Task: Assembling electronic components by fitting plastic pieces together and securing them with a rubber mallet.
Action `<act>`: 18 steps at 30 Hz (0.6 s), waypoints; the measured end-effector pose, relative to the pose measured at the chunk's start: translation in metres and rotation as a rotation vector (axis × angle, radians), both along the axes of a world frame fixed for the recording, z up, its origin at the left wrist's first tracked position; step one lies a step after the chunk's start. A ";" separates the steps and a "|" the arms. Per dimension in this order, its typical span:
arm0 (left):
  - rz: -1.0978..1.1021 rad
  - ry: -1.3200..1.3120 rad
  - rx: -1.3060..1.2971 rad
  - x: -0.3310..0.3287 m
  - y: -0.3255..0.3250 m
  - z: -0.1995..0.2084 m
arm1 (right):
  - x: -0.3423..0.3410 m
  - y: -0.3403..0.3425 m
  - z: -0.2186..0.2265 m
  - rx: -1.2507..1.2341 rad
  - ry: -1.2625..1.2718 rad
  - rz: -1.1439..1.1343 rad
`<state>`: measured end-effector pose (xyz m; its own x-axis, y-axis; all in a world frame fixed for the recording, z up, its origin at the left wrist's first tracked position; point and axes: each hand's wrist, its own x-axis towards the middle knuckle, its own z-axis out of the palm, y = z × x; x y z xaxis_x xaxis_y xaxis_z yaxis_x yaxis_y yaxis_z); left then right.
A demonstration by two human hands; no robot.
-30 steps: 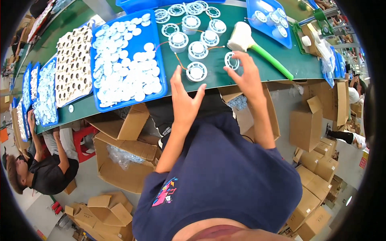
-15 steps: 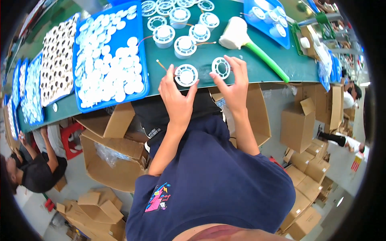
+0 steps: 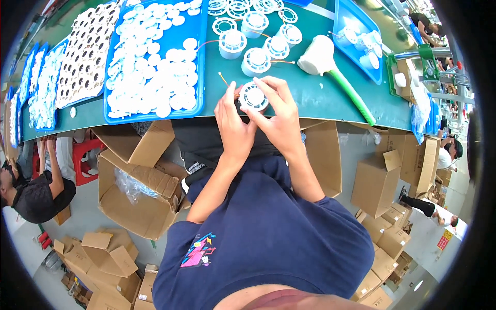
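At the bench's (image 3: 315,98) near edge, the left hand (image 3: 235,126) and right hand (image 3: 280,116) hold a slotted white part (image 3: 253,96) between narrowed fingers (image 3: 276,88).

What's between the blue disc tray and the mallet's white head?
Several white cylindrical units, some with wires, on the green tabletop. Shows in the head view.

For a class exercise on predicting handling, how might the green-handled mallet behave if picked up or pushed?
The mallet would probably feel head-heavy, given its bulky pale head and slimmer green handle. Pushed at the handle, it may pivot around that larger end. The handle looks nearly straight, so likely stiff.
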<state>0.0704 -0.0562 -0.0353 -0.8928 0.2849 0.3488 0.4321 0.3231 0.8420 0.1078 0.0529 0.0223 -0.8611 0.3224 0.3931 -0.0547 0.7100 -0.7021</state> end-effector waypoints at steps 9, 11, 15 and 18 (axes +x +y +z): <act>-0.012 -0.005 0.061 -0.003 0.001 0.008 | 0.000 -0.001 0.003 -0.002 -0.032 0.003; -0.025 0.109 0.011 -0.004 0.001 0.010 | 0.000 -0.002 0.005 -0.008 -0.027 -0.013; -0.021 -0.005 0.004 -0.001 -0.002 0.014 | 0.001 -0.001 0.004 0.002 -0.023 0.000; -0.018 0.050 -0.007 0.001 -0.002 0.012 | 0.006 -0.002 0.005 -0.017 -0.040 0.010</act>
